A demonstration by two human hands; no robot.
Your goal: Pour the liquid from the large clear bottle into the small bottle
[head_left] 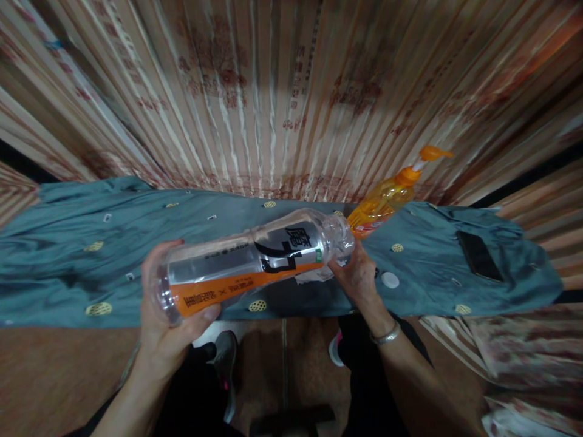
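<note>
A clear plastic drink bottle point(237, 255) with a silver and orange label lies sideways in the air between my hands, its mouth to the right. Around its base at the left, my left hand point(166, 321) is closed, thumb along the lower side. At the neck, my right hand point(359, 273) is closed on the bottle, its fingers partly hidden behind it. Just beyond the bottle's mouth is a pump bottle point(376, 206) of yellow-orange liquid with an orange pump head; its lower end is hidden. A round white cap point(390, 280) rests on the cloth beside my right hand.
A green patterned cloth point(68, 267) covers the long narrow table. A dark phone point(479, 255) lies toward its right end. Something white and flat point(314, 275) shows under the drink bottle. Pleated curtains point(273, 91) hang behind. My shoes point(225, 364) are below the front edge.
</note>
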